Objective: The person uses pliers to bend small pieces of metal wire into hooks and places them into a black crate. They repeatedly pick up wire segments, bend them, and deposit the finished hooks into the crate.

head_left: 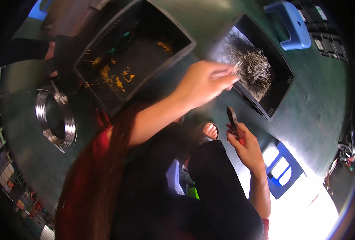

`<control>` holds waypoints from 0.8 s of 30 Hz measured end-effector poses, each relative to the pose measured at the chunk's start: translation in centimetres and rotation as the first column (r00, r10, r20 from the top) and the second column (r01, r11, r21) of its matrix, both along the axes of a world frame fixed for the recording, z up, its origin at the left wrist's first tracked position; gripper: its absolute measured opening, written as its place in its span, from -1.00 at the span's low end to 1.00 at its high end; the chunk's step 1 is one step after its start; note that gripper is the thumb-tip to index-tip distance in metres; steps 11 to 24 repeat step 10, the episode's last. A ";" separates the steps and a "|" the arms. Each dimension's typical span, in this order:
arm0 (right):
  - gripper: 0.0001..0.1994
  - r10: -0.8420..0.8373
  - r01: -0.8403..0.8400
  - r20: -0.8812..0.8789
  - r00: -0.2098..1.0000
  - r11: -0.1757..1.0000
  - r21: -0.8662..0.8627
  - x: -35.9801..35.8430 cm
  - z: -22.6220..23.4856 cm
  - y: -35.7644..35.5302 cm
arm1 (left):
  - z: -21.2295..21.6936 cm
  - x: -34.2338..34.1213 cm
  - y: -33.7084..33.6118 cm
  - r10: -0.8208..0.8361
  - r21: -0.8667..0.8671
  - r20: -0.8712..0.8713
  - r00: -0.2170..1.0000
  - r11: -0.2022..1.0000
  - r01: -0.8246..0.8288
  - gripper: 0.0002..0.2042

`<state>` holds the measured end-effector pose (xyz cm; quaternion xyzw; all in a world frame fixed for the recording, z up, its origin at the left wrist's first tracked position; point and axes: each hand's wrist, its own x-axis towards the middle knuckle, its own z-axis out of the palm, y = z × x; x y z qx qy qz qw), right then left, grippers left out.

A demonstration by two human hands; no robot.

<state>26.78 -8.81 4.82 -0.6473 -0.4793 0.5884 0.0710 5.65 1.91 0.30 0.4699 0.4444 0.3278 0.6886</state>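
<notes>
My left hand (203, 82) reaches across to the right, over the near-left edge of a black crate. Between its thumb and fingers it pinches a thin, bright metal piece (236, 67); whether there is more than one I cannot tell. A heap of small metal pieces (255, 70) lies in that black crate (279, 94). Lower down, my right hand (247, 150) is wrapped round the red handles of pliers (233, 120). Their dark jaws point up and away from me, apart from the left hand and the crate.
A larger black crate (183, 45) with yellow scraps stands at left. Beside it a coil of silvery wire (41, 116) lies on the green floor (313, 108). A blue stool (295, 28) stands far right, a darker blue one (287, 182) near right. Another person's foot (50, 51) shows at far left.
</notes>
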 end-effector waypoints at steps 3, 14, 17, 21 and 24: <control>-0.71 -0.056 0.056 -0.029 0.998 0.998 0.004 0.0 -0.5 -0.5 | -0.2 0.7 2.3 0.249 0.439 -0.327 0.912 0.894 -0.087 -0.53; -0.67 -0.063 0.057 -0.153 0.986 0.997 -0.045 1.3 -3.1 -2.2 | -5.6 -3.5 -3.2 0.152 0.355 -0.380 0.912 0.935 -0.008 -0.69; -0.67 -0.063 0.057 -0.153 0.986 0.997 -0.045 1.3 -3.1 -2.2 | -5.6 -3.5 -3.2 0.152 0.355 -0.380 0.912 0.935 -0.008 -0.69; -0.67 -0.063 0.057 -0.153 0.986 0.997 -0.045 1.3 -3.1 -2.2 | -5.6 -3.5 -3.2 0.152 0.355 -0.380 0.912 0.935 -0.008 -0.69; -0.67 -0.063 0.057 -0.153 0.986 0.997 -0.045 1.3 -3.1 -2.2 | -5.6 -3.5 -3.2 0.152 0.355 -0.380 0.912 0.935 -0.008 -0.69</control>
